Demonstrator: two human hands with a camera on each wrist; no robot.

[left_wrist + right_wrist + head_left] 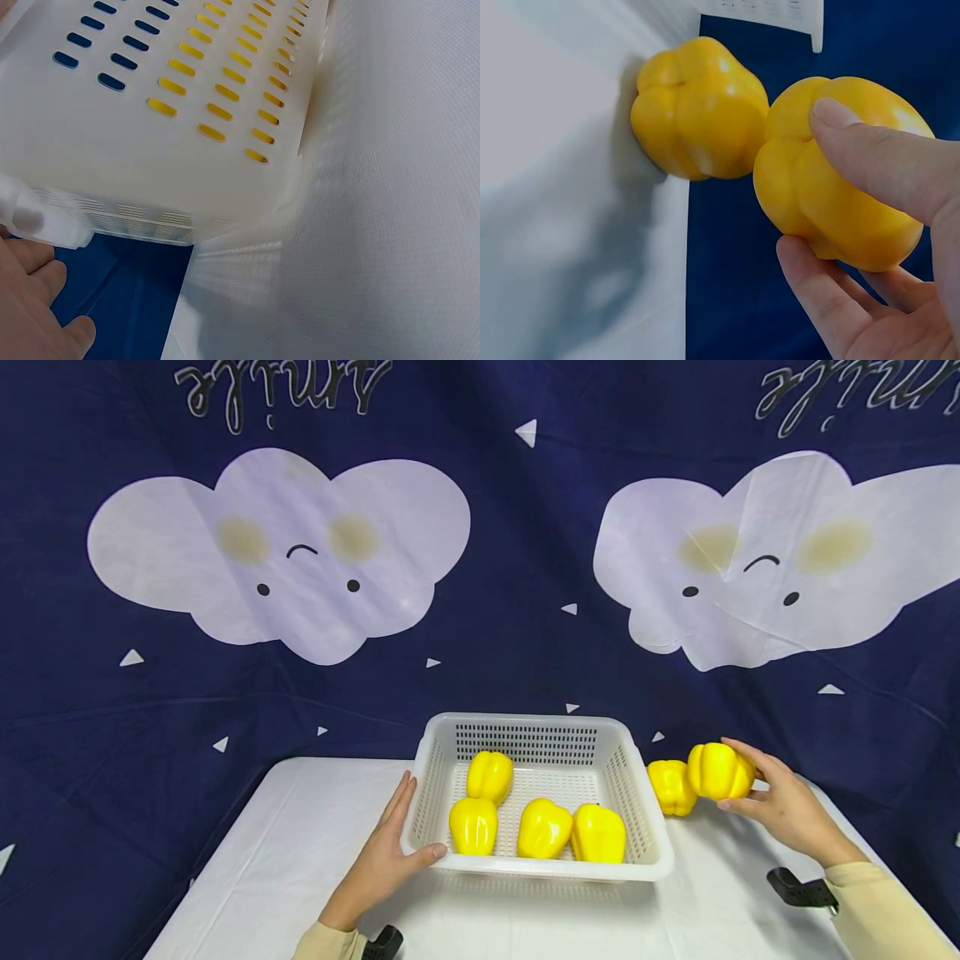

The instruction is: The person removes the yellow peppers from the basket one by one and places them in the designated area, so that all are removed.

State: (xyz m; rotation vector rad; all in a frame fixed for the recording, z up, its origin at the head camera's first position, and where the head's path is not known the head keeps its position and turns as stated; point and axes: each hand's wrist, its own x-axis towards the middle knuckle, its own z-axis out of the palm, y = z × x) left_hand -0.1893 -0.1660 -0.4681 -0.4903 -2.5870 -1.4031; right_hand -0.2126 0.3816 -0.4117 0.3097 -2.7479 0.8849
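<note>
My right hand [791, 806] holds a yellow bell pepper [720, 771] between thumb and fingers, raised at the right of the table. In the right wrist view the thumb lies over this pepper [840, 180], with the fingers beneath. Another bell pepper [672, 787] stands on the table just left of it, near the basket's right wall. My left hand [382, 852] rests against the left side of the white plastic basket [536, 867], fingers extended along the wall and thumb at the near corner of the rim. Inside the basket lie several yellow bell peppers [545, 828].
The basket stands on a table with a white cloth [277, 835]. Behind the table hangs a dark blue curtain [517, 568] with cloud faces. Black straps [798, 889] show at the wrists.
</note>
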